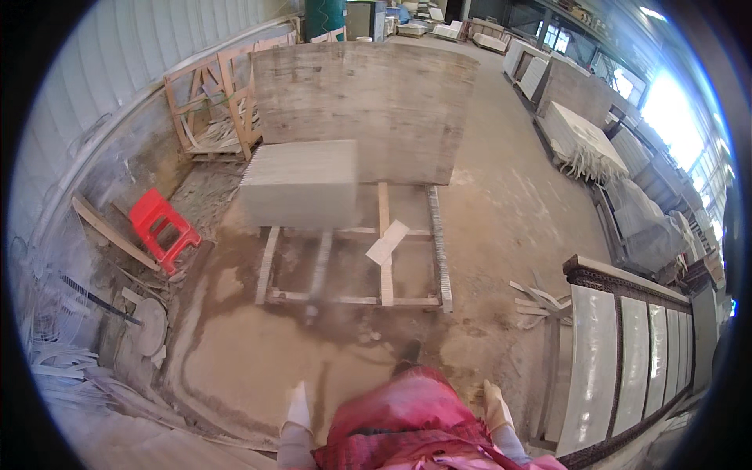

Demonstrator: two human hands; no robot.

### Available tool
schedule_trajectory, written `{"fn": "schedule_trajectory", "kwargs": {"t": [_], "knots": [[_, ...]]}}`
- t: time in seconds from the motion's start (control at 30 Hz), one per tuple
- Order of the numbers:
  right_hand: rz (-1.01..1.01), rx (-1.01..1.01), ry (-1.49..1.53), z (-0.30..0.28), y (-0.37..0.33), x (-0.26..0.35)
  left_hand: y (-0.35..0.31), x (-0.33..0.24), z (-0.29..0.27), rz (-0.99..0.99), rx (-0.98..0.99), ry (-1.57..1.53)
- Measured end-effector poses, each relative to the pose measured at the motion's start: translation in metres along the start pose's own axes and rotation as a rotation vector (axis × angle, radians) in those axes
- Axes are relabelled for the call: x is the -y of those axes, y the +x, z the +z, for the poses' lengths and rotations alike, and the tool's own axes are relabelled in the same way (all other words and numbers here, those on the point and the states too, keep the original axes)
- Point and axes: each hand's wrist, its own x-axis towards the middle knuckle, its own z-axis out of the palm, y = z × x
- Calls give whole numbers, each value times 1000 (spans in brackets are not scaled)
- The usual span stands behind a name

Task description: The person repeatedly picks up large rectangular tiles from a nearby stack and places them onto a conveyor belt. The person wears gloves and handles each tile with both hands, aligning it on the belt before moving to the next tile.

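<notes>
My left hand, in a pale glove, hangs low beside my red apron. Its fingers look stretched out, and it holds nothing visible. On the apron's other side my right hand, also in a light glove, hangs with fingers extended and nothing visible in it. Ahead of me, a low slatted frame lies on the floor. A block of stacked pale slabs rests on its far left part. One small pale slab lies slantwise over the middle slat. Both hands are apart from these things.
A large wooden board stands behind the frame. To the left are a red plastic stool and a wooden crate. A rack with long pale slabs stands close on my right, beside loose strips. Stacked slabs line the far right.
</notes>
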Motion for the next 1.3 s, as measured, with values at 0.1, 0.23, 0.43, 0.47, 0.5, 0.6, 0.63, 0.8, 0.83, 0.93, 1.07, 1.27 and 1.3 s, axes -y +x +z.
{"fn": "schedule_trajectory", "kwargs": {"t": [0.1,0.23,0.43,0.47,0.5,0.6,0.63,0.8,0.83,0.93,1.07,1.27,1.3], "knots": [[33,-8,-78,38,1,36,-18,26,-26,-24,-28,-87],[-38,164,-172,78,15,67,-26,63,-59,-288,-93,-93],[58,251,-395,169,47,121,-38,83,-82,-403,-204,-166],[61,270,-418,186,50,130,-37,80,-82,-413,-212,-171],[47,303,-457,203,52,137,-34,74,-83,-424,-222,-180],[55,325,-440,250,56,157,-19,54,-82,-438,-233,-192],[64,320,-449,264,58,163,-11,46,-80,-436,-232,-191],[83,363,-489,316,72,183,37,-3,-77,-357,-204,-156],[109,342,-529,323,76,185,49,-14,-75,-340,-192,-149],[133,326,-546,343,91,186,99,-54,-74,-420,-214,-65],[151,345,-481,367,103,186,134,-80,-73,-235,-257,47],[140,360,-434,391,94,203,167,-90,-87,-232,-234,203],[151,330,-422,396,92,208,161,-89,-89,-272,-223,101]]}}
